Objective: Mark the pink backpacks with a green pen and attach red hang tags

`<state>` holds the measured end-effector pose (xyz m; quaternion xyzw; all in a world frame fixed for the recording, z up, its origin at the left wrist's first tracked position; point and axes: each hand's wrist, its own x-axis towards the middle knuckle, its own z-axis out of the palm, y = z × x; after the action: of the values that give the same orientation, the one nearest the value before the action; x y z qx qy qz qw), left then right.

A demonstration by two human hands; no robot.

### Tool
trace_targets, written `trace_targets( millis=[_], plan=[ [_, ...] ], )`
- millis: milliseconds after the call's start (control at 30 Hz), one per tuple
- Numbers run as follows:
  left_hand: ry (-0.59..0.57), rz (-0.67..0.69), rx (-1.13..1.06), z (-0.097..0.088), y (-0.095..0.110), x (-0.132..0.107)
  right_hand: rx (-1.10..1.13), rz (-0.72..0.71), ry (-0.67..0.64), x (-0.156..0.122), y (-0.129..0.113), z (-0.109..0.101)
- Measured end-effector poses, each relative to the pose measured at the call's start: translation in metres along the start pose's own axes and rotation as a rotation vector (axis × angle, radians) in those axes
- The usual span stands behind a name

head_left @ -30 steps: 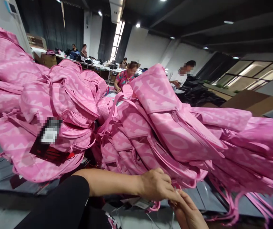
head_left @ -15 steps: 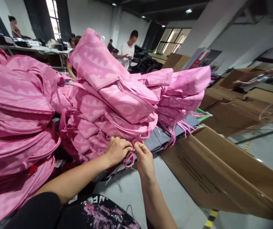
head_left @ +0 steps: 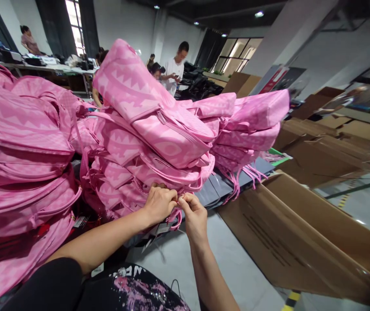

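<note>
A pile of pink patterned backpacks [head_left: 168, 147] rises in front of me, with zips and straps hanging over its near side. At the lower edge of this pile my left hand [head_left: 160, 203] is closed, fingers bent against the pink fabric. My right hand [head_left: 194, 211] meets it from the right, thumb and forefinger pinched together. The fingertips of both hands almost touch; whatever small thing is between them is too small to make out. A pink strap loop [head_left: 175, 222] hangs just below them, near a pale tag.
More pink backpacks [head_left: 19, 160] are stacked at left. Right of my hands stands an open cardboard box [head_left: 269, 233] on the floor, with further cartons [head_left: 330, 155] behind. A person in a white shirt [head_left: 174, 69] stands beyond the pile, near black goods.
My right hand has shifted slightly, its fingertips now nearer my left hand's. The backpacks stay in place; the view has turned a little.
</note>
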<state>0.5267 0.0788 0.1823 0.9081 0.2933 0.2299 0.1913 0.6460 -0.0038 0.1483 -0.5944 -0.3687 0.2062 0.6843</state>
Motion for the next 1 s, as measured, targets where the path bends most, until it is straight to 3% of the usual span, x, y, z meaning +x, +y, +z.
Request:
trace_targets(
  millis=[200,333,467,667,800,1000],
  plan=[
    [0.006,0.010,0.045,0.003,0.004,-0.002,0.108,0.064,0.030,-0.002,0.005,0.003],
    [0.039,-0.011,0.111,0.009,0.007,-0.003,0.009,-0.014,0.052,-0.002,0.009,0.003],
    [0.075,-0.053,0.045,0.014,0.008,-0.006,0.028,-0.016,0.078,-0.003,0.015,0.001],
    [0.034,-0.037,-0.062,0.010,0.006,-0.017,0.054,-0.007,0.142,-0.009,0.020,0.005],
    [0.059,-0.094,-0.054,0.013,0.004,-0.013,0.058,0.044,0.147,-0.008,0.019,0.003],
    [0.065,0.008,0.018,0.017,0.001,-0.003,0.105,0.079,0.145,0.003,0.016,0.000]
  ],
)
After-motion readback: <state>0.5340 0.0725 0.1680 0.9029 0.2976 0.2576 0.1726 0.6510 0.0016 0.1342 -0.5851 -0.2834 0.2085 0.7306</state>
